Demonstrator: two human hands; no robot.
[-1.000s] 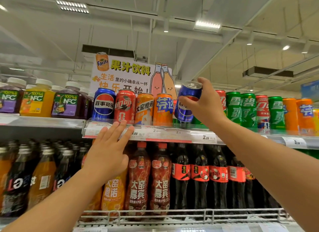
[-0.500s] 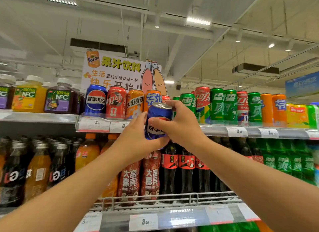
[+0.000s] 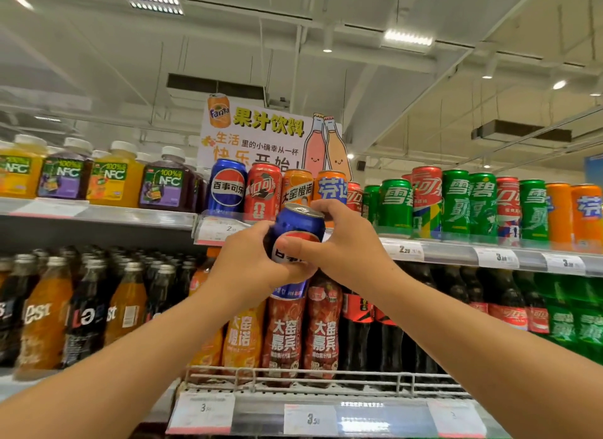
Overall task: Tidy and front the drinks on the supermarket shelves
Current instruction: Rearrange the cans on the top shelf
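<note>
A blue Pepsi can [image 3: 298, 223] is held in the air in front of the top shelf's edge [image 3: 437, 251]. My left hand [image 3: 248, 259] grips its lower part from the left. My right hand [image 3: 346, 242] grips it from the right, thumb across the label and fingers over the rim. The can tilts slightly. Behind it on the top shelf stand another blue Pepsi can [image 3: 227, 185], a red cola can [image 3: 263, 192] and orange cans [image 3: 297, 187].
Green Sprite cans [image 3: 396, 206], red cola cans and orange cans line the top shelf to the right. NFC juice bottles [image 3: 166, 180] stand on the left. Below are dark and orange soda bottles [image 3: 284, 334] behind a wire rail [image 3: 326, 378]. A Fanta sign [image 3: 261, 135] rises behind.
My right hand brought the blue can down from the top shelf to chest height. My left hand came up from the shelf edge and took hold of it too.
</note>
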